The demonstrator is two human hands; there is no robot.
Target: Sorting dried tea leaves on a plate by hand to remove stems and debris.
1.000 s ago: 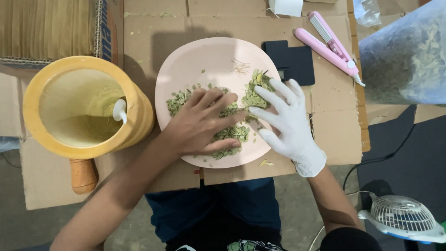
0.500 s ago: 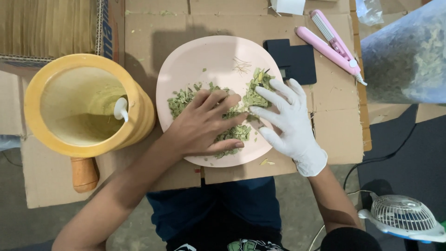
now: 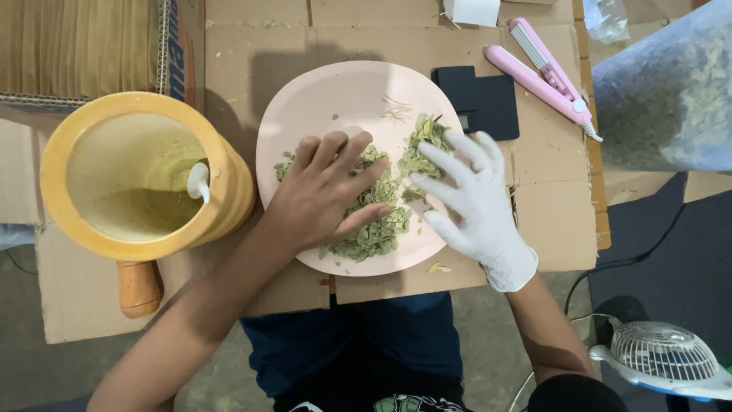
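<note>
The step in hand looks like sorting: both hands work through a heap of dried green leaves (image 3: 377, 206) on a round pink plate (image 3: 328, 99), the landmark for all else here. The bare left hand (image 3: 324, 191) lies flat on the heap's middle, fingers spread, its grip apart and clamped on nothing. The gloved right hand (image 3: 469, 194) rests at the heap's right edge, fingers likewise splayed and touching the leaves without pinching any. The next move, as I judge it, calls for fingertips to close lightly on single leaves or to rake them aside without pushing any over the rim.

Left of the plate stands a yellow wooden mortar (image 3: 145, 175). Above-right of it lie a small black scale (image 3: 476, 99) and a pink sealer (image 3: 545, 72); further right a clear bag of leaves (image 3: 663, 99). Below-right, off the cardboard worktop (image 3: 549, 198), sits a small fan (image 3: 663, 355). Nothing blocks the hands.
</note>
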